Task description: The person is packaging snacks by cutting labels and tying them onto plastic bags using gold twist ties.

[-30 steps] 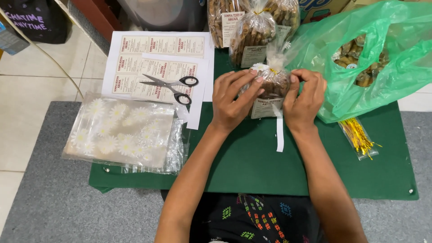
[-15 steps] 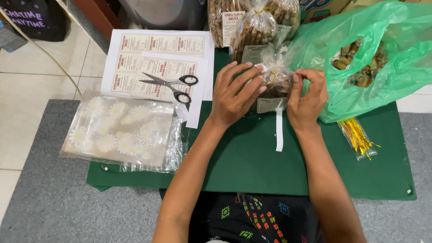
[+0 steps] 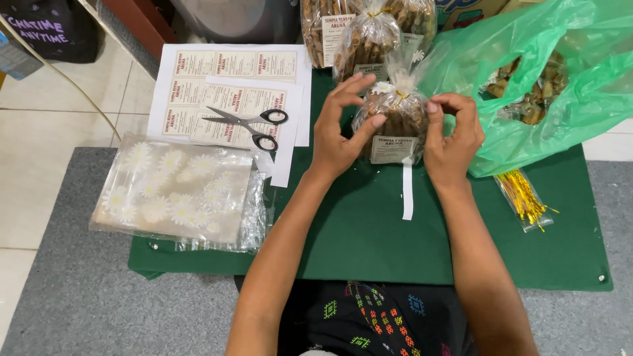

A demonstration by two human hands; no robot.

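A small clear bag of brown snacks [image 3: 394, 118] stands upright on the green mat [image 3: 369, 231], tied at the top with a gold twist and bearing a white label on its front. My left hand [image 3: 339, 128] holds its left side with thumb and fingers. My right hand [image 3: 452, 135] grips its right side, fingers curled near the tied neck. A white paper strip [image 3: 407, 191] lies on the mat just below the bag.
Black-handled scissors [image 3: 250, 124] lie on sheets of labels [image 3: 227, 79] at the left. A stack of clear daisy-print bags [image 3: 178, 194] sits at the front left. More filled snack bags [image 3: 366, 33] stand behind. A green plastic bag [image 3: 560, 79] and gold twist ties [image 3: 522, 198] are at the right.
Both hands have stood the snack bag more upright, so its label faces me. My fingers shifted from the top of the bag to its sides.
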